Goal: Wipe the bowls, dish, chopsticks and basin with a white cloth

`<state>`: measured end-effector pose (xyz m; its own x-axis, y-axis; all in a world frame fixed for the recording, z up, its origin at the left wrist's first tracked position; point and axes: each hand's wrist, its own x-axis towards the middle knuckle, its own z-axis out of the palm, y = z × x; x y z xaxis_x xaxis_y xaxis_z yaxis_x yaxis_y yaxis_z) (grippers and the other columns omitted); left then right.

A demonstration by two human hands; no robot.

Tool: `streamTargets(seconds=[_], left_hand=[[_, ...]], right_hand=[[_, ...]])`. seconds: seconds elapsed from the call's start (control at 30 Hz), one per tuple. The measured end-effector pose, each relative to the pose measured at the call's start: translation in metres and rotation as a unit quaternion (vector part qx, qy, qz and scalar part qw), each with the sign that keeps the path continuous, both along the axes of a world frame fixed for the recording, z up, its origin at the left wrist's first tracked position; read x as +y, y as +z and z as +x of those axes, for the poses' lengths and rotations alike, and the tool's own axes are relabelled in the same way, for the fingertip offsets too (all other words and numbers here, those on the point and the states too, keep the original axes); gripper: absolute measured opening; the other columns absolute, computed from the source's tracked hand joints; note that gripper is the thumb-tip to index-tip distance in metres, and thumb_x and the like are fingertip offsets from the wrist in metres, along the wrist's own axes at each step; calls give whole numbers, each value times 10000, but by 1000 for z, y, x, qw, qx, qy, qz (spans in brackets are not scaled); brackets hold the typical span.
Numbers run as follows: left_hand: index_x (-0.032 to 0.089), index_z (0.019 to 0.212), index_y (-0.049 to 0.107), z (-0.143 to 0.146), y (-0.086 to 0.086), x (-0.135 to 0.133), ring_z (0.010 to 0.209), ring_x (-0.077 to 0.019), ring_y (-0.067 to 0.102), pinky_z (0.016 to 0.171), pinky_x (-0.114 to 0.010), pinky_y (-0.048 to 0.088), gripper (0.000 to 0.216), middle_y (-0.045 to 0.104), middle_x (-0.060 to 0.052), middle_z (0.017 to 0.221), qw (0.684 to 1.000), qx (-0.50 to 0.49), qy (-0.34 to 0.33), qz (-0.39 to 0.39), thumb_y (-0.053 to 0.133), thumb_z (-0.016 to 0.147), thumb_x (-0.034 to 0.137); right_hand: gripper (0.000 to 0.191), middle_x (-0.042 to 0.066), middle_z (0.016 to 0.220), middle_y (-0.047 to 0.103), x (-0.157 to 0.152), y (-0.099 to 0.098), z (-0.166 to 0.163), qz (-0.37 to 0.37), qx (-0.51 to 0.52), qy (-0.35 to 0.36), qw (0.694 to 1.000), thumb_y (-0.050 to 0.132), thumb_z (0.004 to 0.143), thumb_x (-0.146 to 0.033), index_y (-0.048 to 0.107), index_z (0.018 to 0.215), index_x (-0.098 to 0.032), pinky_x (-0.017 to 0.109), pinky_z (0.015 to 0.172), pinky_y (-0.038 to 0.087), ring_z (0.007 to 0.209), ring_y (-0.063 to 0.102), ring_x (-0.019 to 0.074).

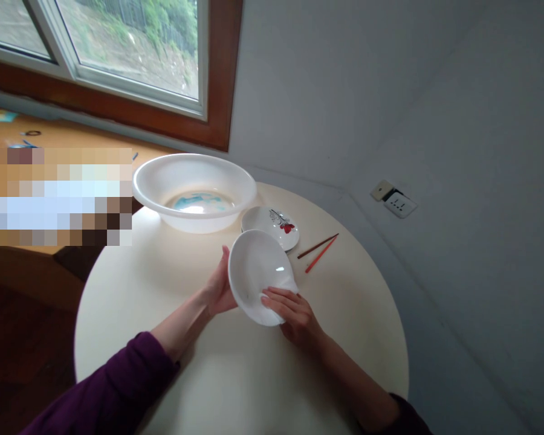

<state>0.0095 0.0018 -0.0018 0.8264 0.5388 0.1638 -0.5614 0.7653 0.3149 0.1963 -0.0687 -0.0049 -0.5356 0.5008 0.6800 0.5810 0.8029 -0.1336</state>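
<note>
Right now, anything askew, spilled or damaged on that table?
No spill or damage shows. Only oddities: the two chopsticks lie splayed, not parallel, and differ in colour, one brown, one red. The white plate is tilted steeply, but the left hand and right hand hold it off the table.

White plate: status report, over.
Left hand grips white plate from behind, tilted above the table. Right hand holds its lower rim. Basin, patterned dish, chopsticks lie beyond it.
</note>
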Motion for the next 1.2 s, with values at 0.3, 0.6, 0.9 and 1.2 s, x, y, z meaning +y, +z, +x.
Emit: streamTargets(seconds=[0.3,0.6,0.9,1.2], left_hand=[[107,1032,660,-1,-8,-3,1010,-248,594,982,-364,363,502,687,-104,1011,989,59,97,97,735,632,401],[126,1113,625,-5,-17,4,1160,-310,484,1026,-403,300,597,647,-121,1112,993,71,77,50,634,675,532],[75,1198,555,-6,-20,2,1168,-333,472,997,-425,320,852,606,-175,1160,991,76,-72,85,525,633,711],[105,951,689,-12,-27,-1,1012,-288,581,982,-389,341,493,706,-96,931,987,99,51,118,771,567,403]], right_hand=[[297,72,988,683,-14,19,-41,-87,149,-75,982,479,835,-94,581,1093,-200,327,832,520,953,621,175],[344,109,1061,658,-3,14,-11,-53,34,-3,998,410,827,-59,562,1119,-160,365,902,497,1103,547,183],[340,138,1081,643,-11,3,15,-40,9,40,998,407,859,-80,526,1173,-134,363,895,501,1140,520,193],[315,94,975,676,-21,13,-26,-46,115,-36,992,433,855,-89,545,1135,-183,368,831,533,986,604,190]])
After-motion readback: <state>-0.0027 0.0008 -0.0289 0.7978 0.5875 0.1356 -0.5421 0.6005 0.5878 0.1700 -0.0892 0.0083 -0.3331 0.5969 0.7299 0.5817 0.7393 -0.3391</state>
